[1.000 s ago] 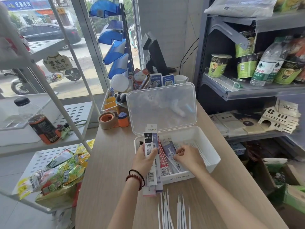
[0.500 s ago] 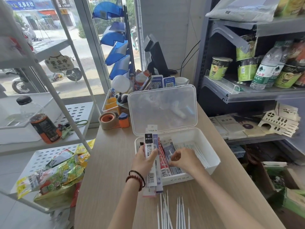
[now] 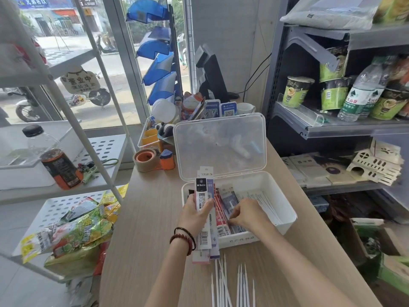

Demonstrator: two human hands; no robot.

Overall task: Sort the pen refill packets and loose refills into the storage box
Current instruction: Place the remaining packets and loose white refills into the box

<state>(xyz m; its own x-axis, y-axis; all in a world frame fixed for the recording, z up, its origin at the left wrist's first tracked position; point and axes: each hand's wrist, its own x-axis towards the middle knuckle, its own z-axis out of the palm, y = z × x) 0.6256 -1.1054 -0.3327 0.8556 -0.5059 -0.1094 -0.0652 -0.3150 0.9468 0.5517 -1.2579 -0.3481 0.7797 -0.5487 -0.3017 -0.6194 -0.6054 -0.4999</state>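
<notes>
At far left I see a white rack [image 3: 106,149]. A bottle [image 3: 53,156] of dark drink stands on one of its shelves, and snack bags [image 3: 75,231] are heaped on the shelf below.

On the worktop [image 3: 143,218] a tape roll [image 3: 146,159] sits just beside an orange dispenser [image 3: 167,161], both left of the raised clear lid [image 3: 221,147].

The left hand [image 3: 194,216], beads at its wrist, holds a stack [image 3: 204,196] of refill packets upright at the near left corner of the box [image 3: 287,218]. Its fingers are clamped round the stack, with the thumb across the black-topped front packet. The stack's lower ends reach down past the box's front wall.

The white box stands open on the worktop. In its left part, red and blue-grey packets [image 3: 221,220] lean side by side.

The right hand [image 3: 245,214] is down among them, fingers bent and close together with the tips on a blue-grey packet. I cannot tell whether they pinch it.

Boxed refills [image 3: 263,201], thin and white, lie in the box's right part. Loose refills [image 3: 232,282] lie roughly parallel on the worktop in front of the box.

At right, a grey shelf [image 3: 332,127] carries green cups [image 3: 296,91] and a water bottle [image 3: 358,91].
</notes>
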